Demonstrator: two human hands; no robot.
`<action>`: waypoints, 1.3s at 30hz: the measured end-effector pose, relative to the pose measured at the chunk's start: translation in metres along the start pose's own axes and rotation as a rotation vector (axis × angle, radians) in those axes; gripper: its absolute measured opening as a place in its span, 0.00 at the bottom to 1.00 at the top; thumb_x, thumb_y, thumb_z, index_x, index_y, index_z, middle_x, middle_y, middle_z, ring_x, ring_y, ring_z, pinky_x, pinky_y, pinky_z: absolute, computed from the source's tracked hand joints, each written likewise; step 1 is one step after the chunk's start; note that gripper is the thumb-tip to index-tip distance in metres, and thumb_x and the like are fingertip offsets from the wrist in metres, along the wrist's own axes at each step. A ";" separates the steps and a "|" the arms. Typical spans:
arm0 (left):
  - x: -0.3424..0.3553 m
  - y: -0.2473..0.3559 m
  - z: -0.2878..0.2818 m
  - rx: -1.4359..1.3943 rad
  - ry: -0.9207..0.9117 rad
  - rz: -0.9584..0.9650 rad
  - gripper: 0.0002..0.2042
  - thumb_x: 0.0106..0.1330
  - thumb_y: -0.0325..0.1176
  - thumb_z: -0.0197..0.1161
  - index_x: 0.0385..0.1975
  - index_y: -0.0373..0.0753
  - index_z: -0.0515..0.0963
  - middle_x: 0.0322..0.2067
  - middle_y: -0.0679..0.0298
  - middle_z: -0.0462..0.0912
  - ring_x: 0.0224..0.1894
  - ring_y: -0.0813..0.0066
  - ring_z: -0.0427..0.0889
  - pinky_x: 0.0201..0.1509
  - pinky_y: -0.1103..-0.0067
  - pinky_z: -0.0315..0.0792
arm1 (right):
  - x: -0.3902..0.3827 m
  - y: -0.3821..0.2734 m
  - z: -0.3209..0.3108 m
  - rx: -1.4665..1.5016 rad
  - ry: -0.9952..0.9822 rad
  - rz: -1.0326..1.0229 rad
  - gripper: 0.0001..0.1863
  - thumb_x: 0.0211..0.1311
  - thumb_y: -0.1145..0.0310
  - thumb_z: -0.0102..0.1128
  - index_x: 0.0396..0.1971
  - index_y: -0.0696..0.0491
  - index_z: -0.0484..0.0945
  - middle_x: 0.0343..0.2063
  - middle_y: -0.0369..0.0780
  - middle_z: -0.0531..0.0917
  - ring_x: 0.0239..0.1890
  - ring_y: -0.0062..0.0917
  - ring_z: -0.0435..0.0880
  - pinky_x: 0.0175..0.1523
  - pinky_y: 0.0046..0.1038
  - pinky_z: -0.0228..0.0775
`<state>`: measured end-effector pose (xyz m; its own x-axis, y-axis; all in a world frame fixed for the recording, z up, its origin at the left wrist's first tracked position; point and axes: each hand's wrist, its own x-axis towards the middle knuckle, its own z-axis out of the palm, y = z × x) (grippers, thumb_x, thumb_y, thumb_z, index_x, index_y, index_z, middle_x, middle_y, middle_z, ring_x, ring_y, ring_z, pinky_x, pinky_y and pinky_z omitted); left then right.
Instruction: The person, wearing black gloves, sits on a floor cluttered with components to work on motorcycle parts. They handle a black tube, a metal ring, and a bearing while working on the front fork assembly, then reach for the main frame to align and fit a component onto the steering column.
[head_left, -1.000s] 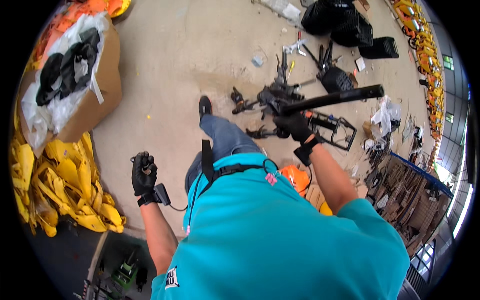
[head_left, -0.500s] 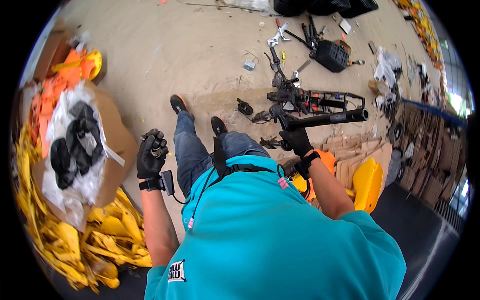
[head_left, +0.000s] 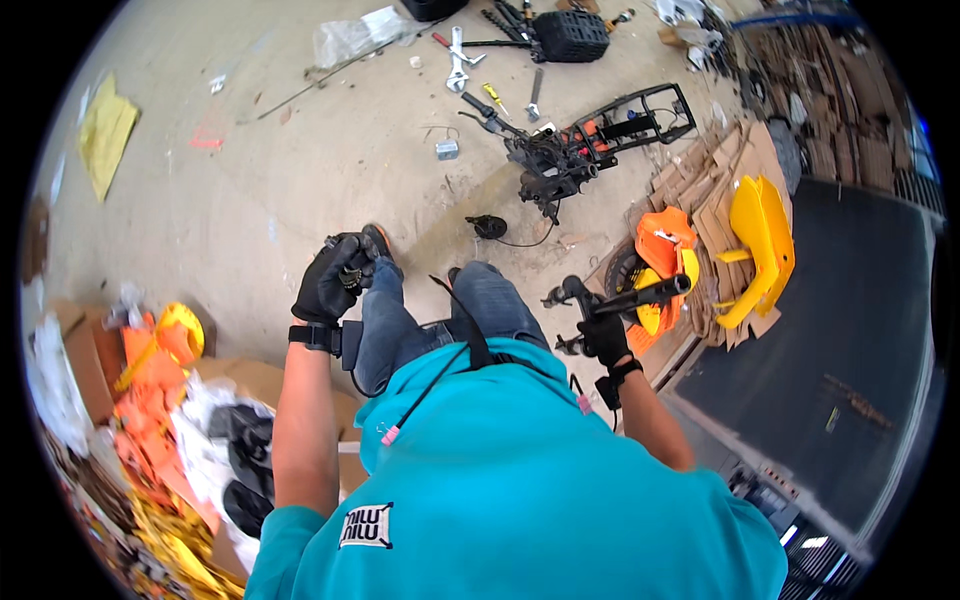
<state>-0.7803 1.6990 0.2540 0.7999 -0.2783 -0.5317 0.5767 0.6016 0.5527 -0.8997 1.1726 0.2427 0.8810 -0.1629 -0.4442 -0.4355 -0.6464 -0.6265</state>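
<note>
My left hand (head_left: 335,275), in a black glove, is closed on small metal parts, possibly hardware, too small to name exactly. My gloved right hand (head_left: 607,340) grips a black metal fork assembly (head_left: 646,294) with a thick tube angled up to the right. Ahead on the floor lies a stripped black vehicle frame (head_left: 650,110) with handlebars, a cable leading to a small round black part (head_left: 488,226). Beyond it lie a large wrench (head_left: 457,65), a yellow-handled screwdriver (head_left: 495,98) and a dark-handled tool (head_left: 535,95).
Yellow panels (head_left: 760,250) and orange panels (head_left: 662,232) rest on flattened cardboard (head_left: 700,180) at right, beside a dark platform (head_left: 820,380). A box with plastic wrapping (head_left: 200,440) and more panels is at lower left. Black crates (head_left: 570,37) and a yellow sheet (head_left: 105,140) are farther ahead.
My view has moved past the cardboard box, which dropped to the lower left, while the frame shifted up the picture. The fork part in my right hand now sits lower, apart from the frame.
</note>
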 end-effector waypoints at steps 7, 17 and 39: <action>0.062 0.028 0.026 0.210 -0.165 -0.236 0.14 0.70 0.45 0.56 0.39 0.38 0.77 0.30 0.66 0.77 0.28 0.79 0.74 0.30 0.82 0.67 | -0.071 -0.041 0.044 0.277 0.058 0.283 0.27 0.44 0.81 0.61 0.50 0.58 0.70 0.30 0.37 0.76 0.28 0.20 0.75 0.30 0.26 0.70; 0.148 -0.002 0.097 0.573 -0.336 -0.346 0.13 0.69 0.40 0.59 0.45 0.38 0.77 0.32 0.69 0.78 0.30 0.82 0.74 0.31 0.83 0.68 | -0.064 -0.025 0.091 0.511 0.224 0.322 0.32 0.45 0.81 0.61 0.56 0.59 0.67 0.33 0.36 0.74 0.28 0.18 0.73 0.29 0.24 0.70; 0.465 -0.268 0.034 0.485 -0.266 -0.729 0.14 0.66 0.36 0.61 0.48 0.39 0.79 0.25 0.70 0.76 0.21 0.83 0.70 0.23 0.86 0.64 | 0.152 -0.022 0.199 0.920 0.490 0.712 0.32 0.50 0.84 0.61 0.59 0.55 0.65 0.22 0.32 0.73 0.19 0.14 0.71 0.24 0.19 0.68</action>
<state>-0.5577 1.3827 -0.1195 0.1871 -0.6658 -0.7223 0.9124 -0.1547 0.3789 -0.7934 1.3104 0.0617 0.2889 -0.6467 -0.7059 -0.6349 0.4224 -0.6469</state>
